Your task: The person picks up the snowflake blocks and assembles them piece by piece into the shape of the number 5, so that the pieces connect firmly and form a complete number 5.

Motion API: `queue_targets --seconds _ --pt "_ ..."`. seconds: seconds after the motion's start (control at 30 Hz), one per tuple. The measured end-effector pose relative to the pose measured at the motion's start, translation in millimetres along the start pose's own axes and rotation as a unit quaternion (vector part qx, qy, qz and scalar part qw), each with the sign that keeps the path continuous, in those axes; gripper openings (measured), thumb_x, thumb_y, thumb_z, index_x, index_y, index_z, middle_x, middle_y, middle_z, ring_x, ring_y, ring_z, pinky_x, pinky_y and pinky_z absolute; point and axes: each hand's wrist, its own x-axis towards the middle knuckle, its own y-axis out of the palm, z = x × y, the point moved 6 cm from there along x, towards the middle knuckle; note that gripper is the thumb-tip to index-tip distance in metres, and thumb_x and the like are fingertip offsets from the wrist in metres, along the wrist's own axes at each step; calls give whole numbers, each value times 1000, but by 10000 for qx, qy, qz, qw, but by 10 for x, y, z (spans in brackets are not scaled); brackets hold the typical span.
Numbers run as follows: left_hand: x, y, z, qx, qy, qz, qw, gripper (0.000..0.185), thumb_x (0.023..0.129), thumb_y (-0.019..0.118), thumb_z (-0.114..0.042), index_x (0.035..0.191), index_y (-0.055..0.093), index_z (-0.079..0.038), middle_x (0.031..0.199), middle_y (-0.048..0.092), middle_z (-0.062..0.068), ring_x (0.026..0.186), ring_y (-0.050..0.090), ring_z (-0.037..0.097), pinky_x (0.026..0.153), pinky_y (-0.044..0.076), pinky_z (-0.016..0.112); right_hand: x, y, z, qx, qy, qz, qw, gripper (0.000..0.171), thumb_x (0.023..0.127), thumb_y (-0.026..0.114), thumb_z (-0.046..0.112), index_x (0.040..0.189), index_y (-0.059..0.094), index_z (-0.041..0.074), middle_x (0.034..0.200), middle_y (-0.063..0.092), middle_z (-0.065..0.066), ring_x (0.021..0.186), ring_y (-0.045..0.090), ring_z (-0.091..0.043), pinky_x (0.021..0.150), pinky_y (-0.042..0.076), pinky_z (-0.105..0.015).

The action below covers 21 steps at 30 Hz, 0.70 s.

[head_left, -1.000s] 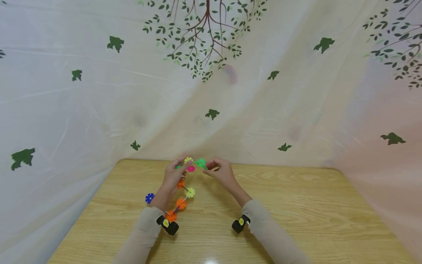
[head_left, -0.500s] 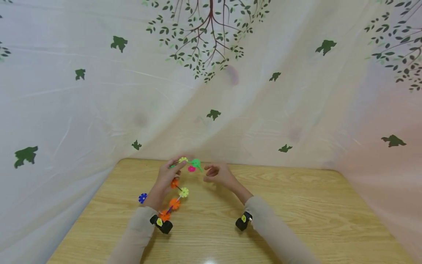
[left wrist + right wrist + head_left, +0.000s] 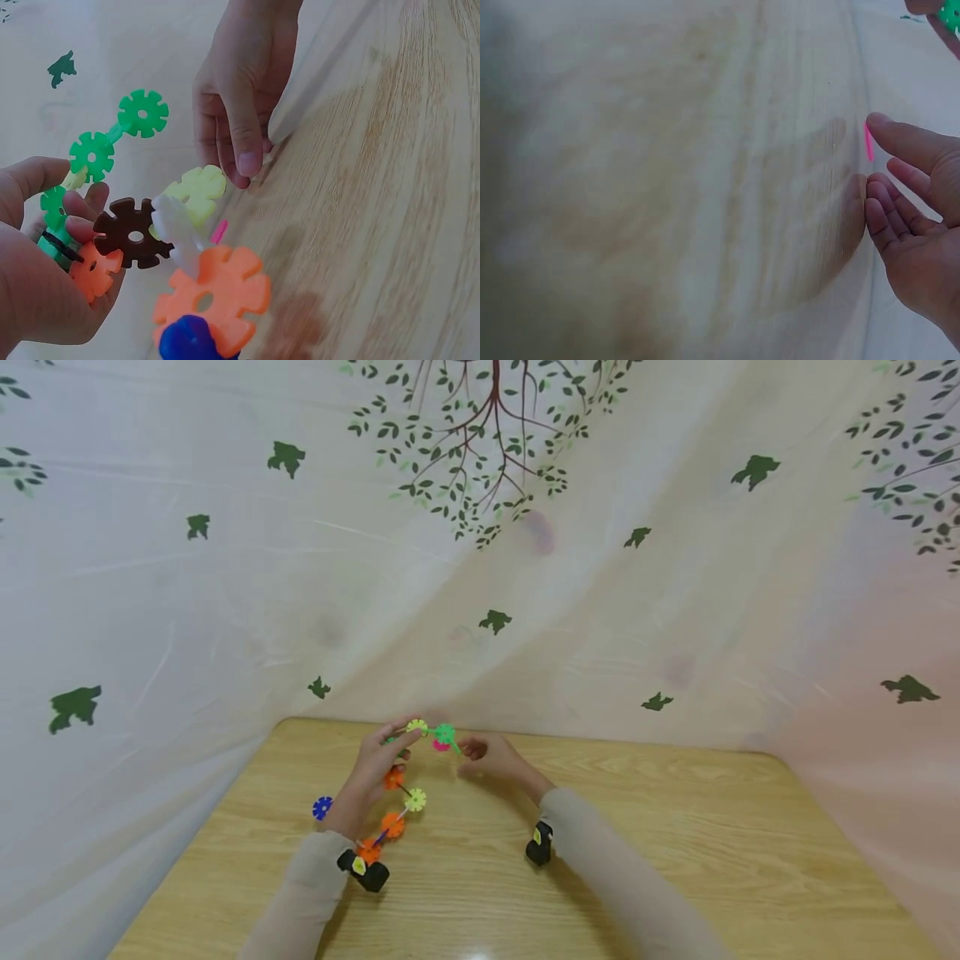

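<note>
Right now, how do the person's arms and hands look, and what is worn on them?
Both arms are in long, plain beige sleeves that reach the wrists. The left sleeve and the right sleeve look alike. Each wrist carries a small black device with a yellow mark: one on the left wrist, one on the right wrist. The left hand and right hand are bare: no gloves, and no rings can be seen.

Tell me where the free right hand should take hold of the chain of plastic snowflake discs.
Probably at the green notched disc on the chain's free far end, pinching its flat faces from the right. It sticks out clear of the left hand, which grips the chain further back, and the right hand, holding nothing, is already beside it.
</note>
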Motion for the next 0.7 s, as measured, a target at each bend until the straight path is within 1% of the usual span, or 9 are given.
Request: queue_targets --seconds 0.13,0.23,0.4,0.53,0.6,0.7 --pt "1 -23 -10 -38 2 -61 10000 48 89 66 -27 133 53 -14 108 51 1 64 46 5 48 37 15 118 6 -24 151 -49 129 9998 48 76 78 11 119 61 0 109 65 -14 92 57 -19 80 48 -25" --pt "-1 -39 -13 -40 -13 -71 10000 47 89 65 -27 133 53 -14 106 49 1 64 46 5 48 37 15 201 11 -36 3 -120 205 9997 48 76 78 11 120 61 0 112 64 -14 93 56 -17 82 47 -25" --pt "-9 -55 -14 -14 -51 -30 10000 48 89 65 -29 133 52 -15 111 49 1 66 46 6 49 37 16 287 33 -7 -508 -298 221 9980 43 77 77 11 116 63 1 102 63 -16 90 56 -20 79 47 -25" --pt "-15 -68 -25 14 -11 -33 10000 45 89 65 -29 131 54 -17 112 50 1 68 46 8 50 37 17 296 58 69 -690 -382 292 9965 40 78 75 12 116 63 3 101 61 -15 89 54 -19 78 46 -27" --pt "-16 -76 -26 23 -13 -35 10000 45 89 65 -30 131 54 -17 111 50 0 69 47 9 51 37 18 301 75 98 -740 -478 348 9955 36 80 74 13 113 65 4 95 60 -13 83 52 -16 73 45 -26" --pt "-18 -84 -20 40 -42 -30 10000 46 89 65 -30 132 54 -17 111 50 1 69 48 9 52 38 18 315 105 115 -828 -587 482 9937 22 82 73 14 100 65 5 79 54 -6 71 45 -12 62 41 -23"
